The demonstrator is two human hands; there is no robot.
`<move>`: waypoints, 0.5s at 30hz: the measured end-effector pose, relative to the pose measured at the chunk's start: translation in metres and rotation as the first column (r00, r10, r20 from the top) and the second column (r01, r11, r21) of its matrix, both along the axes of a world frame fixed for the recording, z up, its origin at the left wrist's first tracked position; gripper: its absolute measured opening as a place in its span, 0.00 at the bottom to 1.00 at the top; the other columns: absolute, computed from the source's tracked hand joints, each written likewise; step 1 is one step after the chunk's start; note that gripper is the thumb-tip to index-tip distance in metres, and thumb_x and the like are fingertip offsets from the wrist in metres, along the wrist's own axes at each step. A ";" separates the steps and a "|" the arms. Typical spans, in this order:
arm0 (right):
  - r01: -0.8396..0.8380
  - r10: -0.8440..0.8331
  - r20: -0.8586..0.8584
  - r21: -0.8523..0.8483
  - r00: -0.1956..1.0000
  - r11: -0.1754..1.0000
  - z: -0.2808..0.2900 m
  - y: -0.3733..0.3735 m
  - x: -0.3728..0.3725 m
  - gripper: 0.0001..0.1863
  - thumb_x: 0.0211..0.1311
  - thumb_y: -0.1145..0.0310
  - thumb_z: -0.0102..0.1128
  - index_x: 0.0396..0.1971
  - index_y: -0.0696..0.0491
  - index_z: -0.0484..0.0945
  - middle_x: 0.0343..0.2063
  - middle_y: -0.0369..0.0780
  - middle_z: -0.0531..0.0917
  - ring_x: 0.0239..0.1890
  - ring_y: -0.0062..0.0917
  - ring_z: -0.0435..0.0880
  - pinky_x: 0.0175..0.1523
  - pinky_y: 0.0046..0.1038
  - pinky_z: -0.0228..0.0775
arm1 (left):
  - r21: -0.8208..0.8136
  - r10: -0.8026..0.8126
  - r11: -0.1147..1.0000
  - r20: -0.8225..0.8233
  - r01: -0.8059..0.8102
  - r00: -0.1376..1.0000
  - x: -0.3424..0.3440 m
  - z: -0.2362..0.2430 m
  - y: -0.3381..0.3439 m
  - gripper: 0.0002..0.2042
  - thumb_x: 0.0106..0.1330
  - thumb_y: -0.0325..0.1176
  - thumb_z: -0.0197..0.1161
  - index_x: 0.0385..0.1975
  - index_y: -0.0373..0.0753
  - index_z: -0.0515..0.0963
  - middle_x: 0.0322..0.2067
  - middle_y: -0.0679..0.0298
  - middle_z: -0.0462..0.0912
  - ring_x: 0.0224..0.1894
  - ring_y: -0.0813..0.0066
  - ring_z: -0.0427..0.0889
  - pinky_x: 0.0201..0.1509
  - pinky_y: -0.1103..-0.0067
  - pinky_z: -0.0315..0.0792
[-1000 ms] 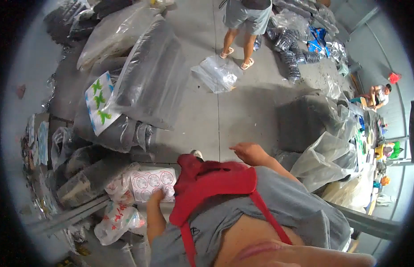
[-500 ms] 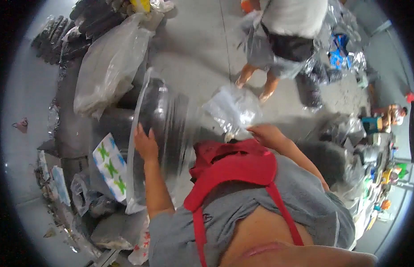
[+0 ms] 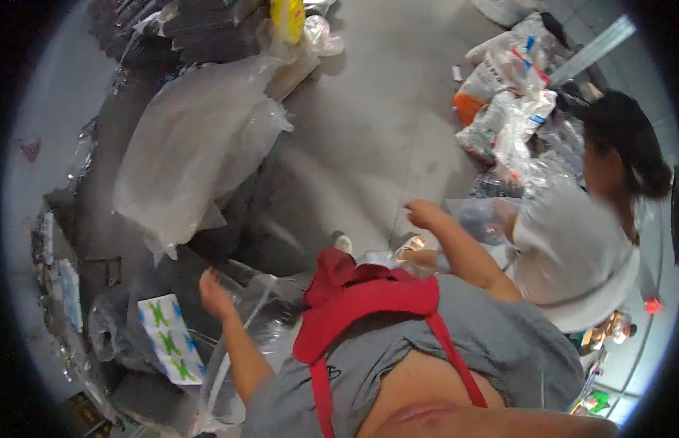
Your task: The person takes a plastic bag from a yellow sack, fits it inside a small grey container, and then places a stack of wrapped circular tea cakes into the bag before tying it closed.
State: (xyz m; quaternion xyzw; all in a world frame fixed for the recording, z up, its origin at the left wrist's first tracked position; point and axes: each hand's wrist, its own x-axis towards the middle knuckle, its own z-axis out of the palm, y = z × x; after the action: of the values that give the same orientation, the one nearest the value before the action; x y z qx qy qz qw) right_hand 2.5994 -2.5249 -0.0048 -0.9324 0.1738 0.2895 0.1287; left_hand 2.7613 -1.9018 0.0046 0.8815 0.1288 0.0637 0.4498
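Nothing is gripped by the left hand (image 3: pixel 218 295), loosely open just beside the plastic-wrapped bundle (image 3: pixel 275 315) at lower left! The right hand (image 3: pixel 425 214) is stretched over the floor (image 3: pixel 368 139), fingers curled (whether fully clenched cannot be told). Beyond it, a clear bag (image 3: pixel 476 213) is seen beside a stooping co-worker (image 3: pixel 576 255).
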 end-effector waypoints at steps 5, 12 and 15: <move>0.457 -0.566 0.070 0.512 0.822 0.727 -0.090 -0.101 0.001 0.19 0.63 0.58 0.59 0.47 0.54 0.85 0.42 0.49 0.87 0.46 0.45 0.86 0.53 0.41 0.76 | 0.187 -0.561 0.828 0.265 0.529 0.784 0.186 0.079 -0.226 0.12 0.77 0.37 0.56 0.51 0.41 0.82 0.43 0.57 0.87 0.43 0.61 0.87 0.49 0.71 0.78; 0.751 -0.810 -0.053 0.414 0.583 0.514 -0.168 -0.259 0.076 0.15 0.65 0.64 0.56 0.40 0.57 0.87 0.30 0.44 0.87 0.25 0.31 0.84 0.28 0.33 0.74 | -0.109 -0.811 0.584 -0.052 0.804 0.582 0.400 0.046 -0.512 0.16 0.74 0.33 0.60 0.59 0.41 0.77 0.45 0.55 0.87 0.49 0.60 0.87 0.51 0.72 0.78; 0.781 -0.843 -0.053 0.411 0.535 0.469 -0.164 -0.360 0.177 0.16 0.67 0.65 0.56 0.47 0.57 0.85 0.30 0.41 0.87 0.26 0.29 0.85 0.31 0.33 0.76 | -0.106 -0.809 0.557 -0.296 0.824 0.508 0.473 -0.081 -0.557 0.17 0.73 0.40 0.60 0.59 0.45 0.78 0.55 0.49 0.82 0.57 0.53 0.82 0.59 0.66 0.76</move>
State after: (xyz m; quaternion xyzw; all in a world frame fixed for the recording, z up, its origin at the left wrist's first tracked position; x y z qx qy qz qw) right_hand 2.7764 -2.8852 -0.1685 -0.7105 0.5250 0.1467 0.4450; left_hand 3.2342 -2.4588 -0.0768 0.8467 -0.2333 -0.2919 0.3788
